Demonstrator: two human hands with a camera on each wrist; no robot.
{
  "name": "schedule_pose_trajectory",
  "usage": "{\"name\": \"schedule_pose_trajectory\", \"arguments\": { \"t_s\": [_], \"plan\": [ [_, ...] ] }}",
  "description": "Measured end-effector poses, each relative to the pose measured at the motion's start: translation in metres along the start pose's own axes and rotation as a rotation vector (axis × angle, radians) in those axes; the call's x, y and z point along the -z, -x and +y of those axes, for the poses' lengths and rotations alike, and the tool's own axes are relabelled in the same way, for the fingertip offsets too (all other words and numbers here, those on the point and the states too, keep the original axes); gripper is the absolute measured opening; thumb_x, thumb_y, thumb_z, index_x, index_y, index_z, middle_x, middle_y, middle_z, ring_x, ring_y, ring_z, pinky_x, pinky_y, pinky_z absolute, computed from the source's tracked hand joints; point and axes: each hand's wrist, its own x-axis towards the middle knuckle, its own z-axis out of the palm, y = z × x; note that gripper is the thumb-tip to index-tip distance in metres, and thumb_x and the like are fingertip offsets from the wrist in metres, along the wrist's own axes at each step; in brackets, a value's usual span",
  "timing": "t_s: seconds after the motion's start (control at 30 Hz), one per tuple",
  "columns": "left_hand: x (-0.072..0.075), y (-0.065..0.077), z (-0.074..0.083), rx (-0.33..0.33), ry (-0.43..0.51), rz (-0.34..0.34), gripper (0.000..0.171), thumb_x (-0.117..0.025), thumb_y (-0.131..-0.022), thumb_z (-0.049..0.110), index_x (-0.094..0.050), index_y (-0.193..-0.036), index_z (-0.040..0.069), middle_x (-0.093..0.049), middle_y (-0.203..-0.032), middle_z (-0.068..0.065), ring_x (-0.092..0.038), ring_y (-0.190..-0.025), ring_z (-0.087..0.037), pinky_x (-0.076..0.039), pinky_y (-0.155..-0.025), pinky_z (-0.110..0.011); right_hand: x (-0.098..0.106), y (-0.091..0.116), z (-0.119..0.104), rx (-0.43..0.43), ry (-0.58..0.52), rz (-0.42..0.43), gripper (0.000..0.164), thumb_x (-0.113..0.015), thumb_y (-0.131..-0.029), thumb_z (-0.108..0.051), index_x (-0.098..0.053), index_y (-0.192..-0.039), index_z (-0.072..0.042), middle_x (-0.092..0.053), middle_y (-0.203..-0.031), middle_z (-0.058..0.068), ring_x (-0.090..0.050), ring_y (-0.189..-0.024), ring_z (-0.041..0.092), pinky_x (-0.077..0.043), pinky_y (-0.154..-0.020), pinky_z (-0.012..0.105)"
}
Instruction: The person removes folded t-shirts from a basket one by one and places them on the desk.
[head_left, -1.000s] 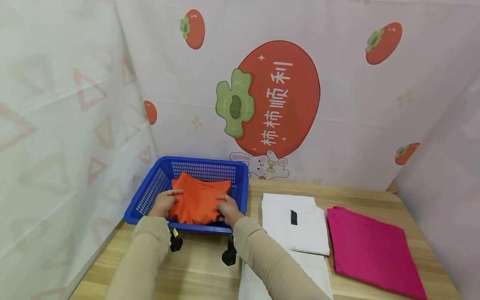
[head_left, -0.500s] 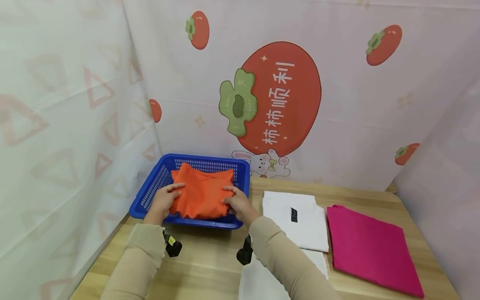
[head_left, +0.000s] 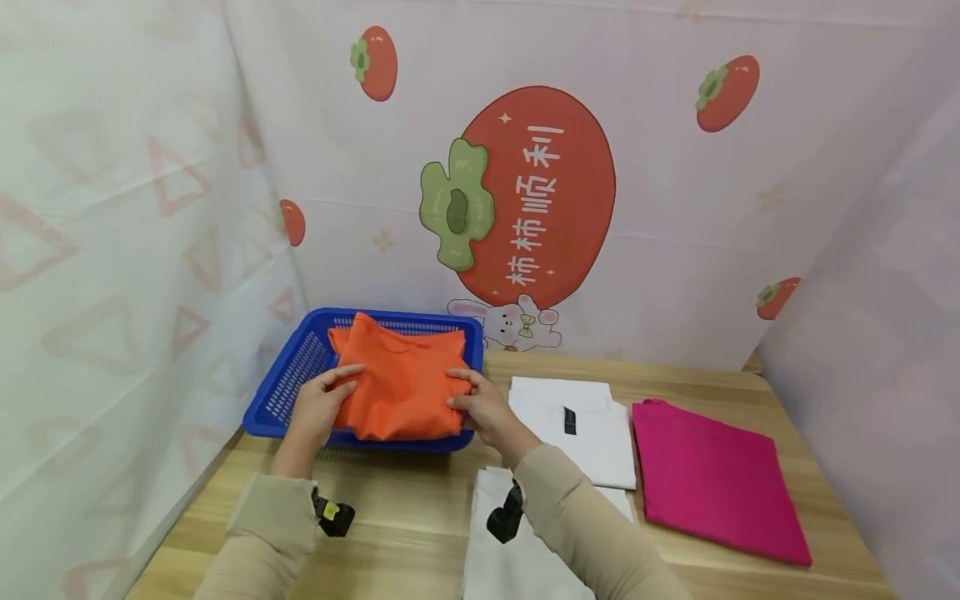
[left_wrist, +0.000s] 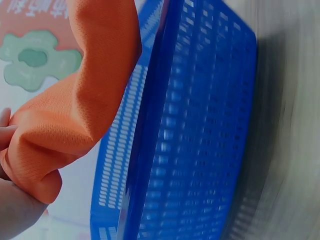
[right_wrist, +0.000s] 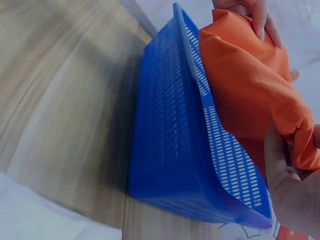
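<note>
An orange shirt [head_left: 405,383], folded and with its neckline toward the back, is held between both hands over the blue basket [head_left: 288,387]. My left hand [head_left: 322,404] grips its left side, fingers on top and thumb underneath. On the opposite side my right hand [head_left: 487,412] pinches the shirt's edge. The left wrist view has the orange cloth [left_wrist: 95,100] hanging above the basket's rim [left_wrist: 145,115]. In the right wrist view the cloth [right_wrist: 250,75] bunches at the right hand [right_wrist: 290,185], raised over the basket wall [right_wrist: 165,115].
A folded white shirt [head_left: 577,442] with a black label lies on the wooden table [head_left: 390,525] to the right. Nearer is another white cloth [head_left: 502,517], partly under the right sleeve. A folded magenta shirt [head_left: 720,483] lies farther right. A printed curtain [head_left: 337,150] hangs behind the basket.
Both hands have lifted the orange shirt from inside the basket to above its front rim, a little toward me. The view has shifted slightly.
</note>
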Motion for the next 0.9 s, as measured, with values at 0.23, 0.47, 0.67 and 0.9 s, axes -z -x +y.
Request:
{"name": "schedule_pose_trajectory", "arguments": {
  "t_s": [0.23, 0.47, 0.67, 0.9],
  "plan": [
    [-0.014, 0.027, 0.006, -0.026, 0.058, -0.007, 0.034, -0.052, -0.087, 0.018, -0.052, -0.119, 0.008, -0.035, -0.130, -0.011, -0.042, -0.107, -0.028, -0.044, -0.078, -0.034, 0.017, 0.023, -0.002, 0.035, -0.028, -0.049, 0.047, -0.053, -0.077, 0.010, -0.047, -0.120, -0.006, -0.045, -0.115, 0.016, -0.050, -0.089, 0.023, -0.049, -0.065, 0.035],
    [-0.037, 0.043, 0.009, -0.055, 0.099, -0.009, 0.030, -0.053, -0.086, 0.014, -0.055, -0.115, 0.006, -0.042, -0.123, -0.006, -0.045, -0.101, -0.023, -0.045, -0.073, -0.029, 0.045, 0.050, 0.000, 0.080, -0.002, -0.072, 0.046, -0.054, -0.076, 0.007, -0.044, -0.121, -0.002, -0.043, -0.114, 0.017, -0.050, -0.090, 0.023, -0.048, -0.068, 0.038],
    [-0.064, 0.054, 0.005, -0.057, 0.128, -0.030, 0.027, -0.057, -0.083, 0.013, -0.060, -0.109, 0.008, -0.046, -0.120, -0.004, -0.047, -0.100, -0.022, -0.045, -0.071, -0.030, 0.079, 0.068, 0.009, 0.086, -0.003, -0.101, 0.044, -0.055, -0.077, 0.006, -0.045, -0.119, -0.003, -0.041, -0.110, 0.016, -0.052, -0.084, 0.022, -0.049, -0.064, 0.034],
    [-0.096, 0.073, -0.002, -0.089, 0.185, -0.048, 0.022, -0.058, -0.081, 0.008, -0.063, -0.103, 0.006, -0.049, -0.118, -0.006, -0.047, -0.101, -0.023, -0.045, -0.075, -0.035, 0.115, 0.093, 0.023, 0.130, -0.015, -0.166, 0.037, -0.055, -0.080, 0.003, -0.052, -0.112, -0.016, -0.042, -0.106, 0.013, -0.053, -0.085, 0.022, -0.049, -0.065, 0.032]
  ]
}}
